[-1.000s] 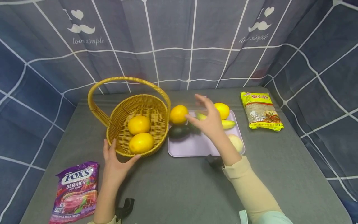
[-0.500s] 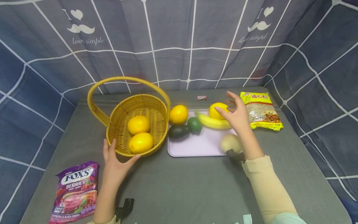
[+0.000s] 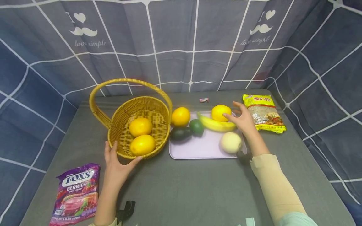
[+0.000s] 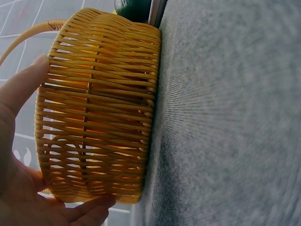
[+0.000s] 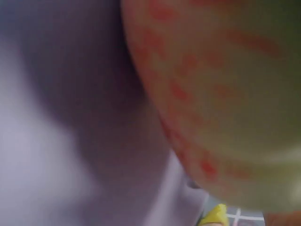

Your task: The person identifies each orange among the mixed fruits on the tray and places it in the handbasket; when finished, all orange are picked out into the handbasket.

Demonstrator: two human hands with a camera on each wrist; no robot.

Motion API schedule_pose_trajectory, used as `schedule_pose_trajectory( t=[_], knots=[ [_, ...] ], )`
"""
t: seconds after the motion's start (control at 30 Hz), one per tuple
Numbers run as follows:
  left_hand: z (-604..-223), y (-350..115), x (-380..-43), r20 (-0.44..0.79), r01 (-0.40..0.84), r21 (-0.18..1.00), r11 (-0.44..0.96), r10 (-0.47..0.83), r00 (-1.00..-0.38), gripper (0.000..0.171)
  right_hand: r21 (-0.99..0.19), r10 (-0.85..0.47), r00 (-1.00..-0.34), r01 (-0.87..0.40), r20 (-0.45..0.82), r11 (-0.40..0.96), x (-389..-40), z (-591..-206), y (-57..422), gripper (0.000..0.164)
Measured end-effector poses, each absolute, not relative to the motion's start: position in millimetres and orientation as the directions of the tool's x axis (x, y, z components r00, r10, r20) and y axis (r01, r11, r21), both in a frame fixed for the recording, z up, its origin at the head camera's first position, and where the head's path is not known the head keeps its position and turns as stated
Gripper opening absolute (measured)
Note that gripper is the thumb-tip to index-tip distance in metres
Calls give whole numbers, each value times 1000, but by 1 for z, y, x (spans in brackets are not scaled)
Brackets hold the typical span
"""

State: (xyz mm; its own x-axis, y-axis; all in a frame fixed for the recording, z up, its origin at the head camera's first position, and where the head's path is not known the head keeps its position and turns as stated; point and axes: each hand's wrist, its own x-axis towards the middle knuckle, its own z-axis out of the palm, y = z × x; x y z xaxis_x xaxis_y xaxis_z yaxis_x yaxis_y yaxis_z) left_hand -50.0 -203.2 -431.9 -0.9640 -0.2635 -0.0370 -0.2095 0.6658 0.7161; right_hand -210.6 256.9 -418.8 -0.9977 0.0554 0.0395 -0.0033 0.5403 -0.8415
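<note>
My left hand point(image 3: 117, 168) holds the near side of a yellow wicker basket point(image 3: 117, 144), thumb and fingers spread along its outer wall point(image 4: 99, 113). An orange point(image 3: 140, 126) and a lemon-shaped yellow fruit point(image 3: 142, 145) lie inside. At the back right of a pale lilac tray point(image 3: 195, 152), my right hand point(image 3: 245, 121) is spread beside a yellow fruit point(image 3: 220, 113). Its thumb overlaps that fruit's edge; contact is unclear. A banana point(image 3: 216, 124) lies in front. A pale round fruit point(image 3: 230, 142), red-flecked in the right wrist view, sits nearer me.
Another orange point(image 3: 181, 116), a dark oval fruit point(image 3: 180, 133) and a green fruit point(image 3: 196, 127) occupy the tray's left end. Behind it lies a small wrapped candy point(image 3: 204, 100). A yellow food packet point(image 3: 264, 113) is at right, a purple candy bag point(image 3: 76, 194) at front left.
My right hand has moved right, from above the middle of the tray to its back right, and lowered beside the yellow fruit. My left hand and the basket have stayed put.
</note>
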Motion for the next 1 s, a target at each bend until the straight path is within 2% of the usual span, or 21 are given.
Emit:
schedule_pose_trajectory(
  t=[0.4, 1.0],
  knots=[
    [-431, -203, -50, -44, -211, 719, 662, -259, -965, 112, -830, 0, -1000, 17, -20, 558, -231, -444, 258, 86],
    [-433, -203, -51, -56, -226, 717, 660, -269, -962, 113, -806, 38, -999, 2, 26, 591, -234, -457, 252, 82]
  ],
)
